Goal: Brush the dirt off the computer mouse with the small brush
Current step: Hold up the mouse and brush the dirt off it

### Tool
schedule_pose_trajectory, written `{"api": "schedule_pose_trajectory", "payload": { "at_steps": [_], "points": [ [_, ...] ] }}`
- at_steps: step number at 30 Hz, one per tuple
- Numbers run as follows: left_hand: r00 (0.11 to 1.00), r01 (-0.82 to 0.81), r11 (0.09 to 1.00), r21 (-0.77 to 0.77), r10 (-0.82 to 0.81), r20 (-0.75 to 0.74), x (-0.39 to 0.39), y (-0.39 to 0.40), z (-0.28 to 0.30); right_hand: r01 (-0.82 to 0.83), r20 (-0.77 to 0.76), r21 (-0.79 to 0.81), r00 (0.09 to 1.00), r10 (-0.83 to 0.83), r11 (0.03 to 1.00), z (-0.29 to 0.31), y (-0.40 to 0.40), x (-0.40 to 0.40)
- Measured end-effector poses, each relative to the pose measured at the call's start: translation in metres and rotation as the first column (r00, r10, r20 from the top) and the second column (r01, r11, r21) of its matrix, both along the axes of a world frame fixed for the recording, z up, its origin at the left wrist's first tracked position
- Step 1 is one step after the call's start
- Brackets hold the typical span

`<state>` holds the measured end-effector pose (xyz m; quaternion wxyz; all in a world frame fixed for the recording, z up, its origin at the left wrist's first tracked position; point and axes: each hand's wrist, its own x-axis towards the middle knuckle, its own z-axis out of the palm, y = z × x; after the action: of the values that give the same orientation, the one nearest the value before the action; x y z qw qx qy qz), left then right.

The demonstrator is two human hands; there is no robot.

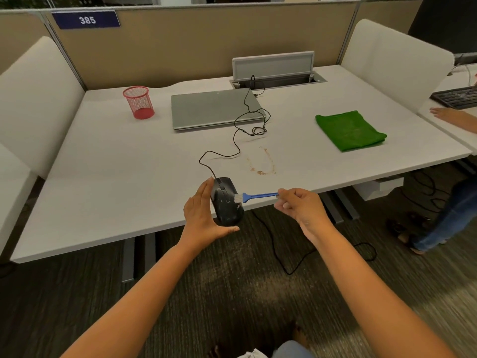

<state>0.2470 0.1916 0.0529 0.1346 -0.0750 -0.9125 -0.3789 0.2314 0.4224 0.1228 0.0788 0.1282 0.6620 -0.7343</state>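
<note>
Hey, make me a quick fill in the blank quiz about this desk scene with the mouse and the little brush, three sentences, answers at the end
1. The left hand holds a black ____ at the desk's near edge.
2. The right hand pinches a small brush whose handle is ____ in colour.
3. The folded cloth lying right of the closed laptop is ____.

Answers: mouse; blue; green
</note>
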Motion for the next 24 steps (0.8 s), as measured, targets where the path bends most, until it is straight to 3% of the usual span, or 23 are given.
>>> {"api": "schedule_pose_trajectory", "payload": {
  "at_steps": [2, 9, 14, 21, 24],
  "points": [
    [1.000, 0.003, 1.000, -0.003, -0.003, 0.001, 0.003, 0.000, -0.001, -0.030, 0.087, -0.119, 0.995, 0.040, 0.992, 0.000, -0.004, 0.002],
    [1.000, -0.001, 1.000, -0.011, 0.001, 0.004, 0.004, 0.001, 0.002, 0.009, 0.102, -0.009, 0.995, -0.008, 1.000, -0.008, 0.001, 0.003],
    [1.000, 0.012, 1.000, -0.024, -0.013, -0.020, 0.006, 0.001, 0.004, -0.001, 0.051, -0.059, 0.999, 0.004, 0.998, -0.003, -0.005, -0.009],
    [1.000, 0.008, 1.000, -0.025, -0.009, -0.023, 0.004, -0.001, 0.009, -0.060, -0.061, 0.135, 0.996, 0.068, 0.989, -0.001, -0.007, -0.010],
    [1.000, -0.006, 1.000, -0.019, 0.006, -0.018, 0.005, -0.003, 0.009, -0.031, -0.083, 0.131, 0.996, 0.042, 0.991, -0.001, -0.004, -0.009]
  ]
}}
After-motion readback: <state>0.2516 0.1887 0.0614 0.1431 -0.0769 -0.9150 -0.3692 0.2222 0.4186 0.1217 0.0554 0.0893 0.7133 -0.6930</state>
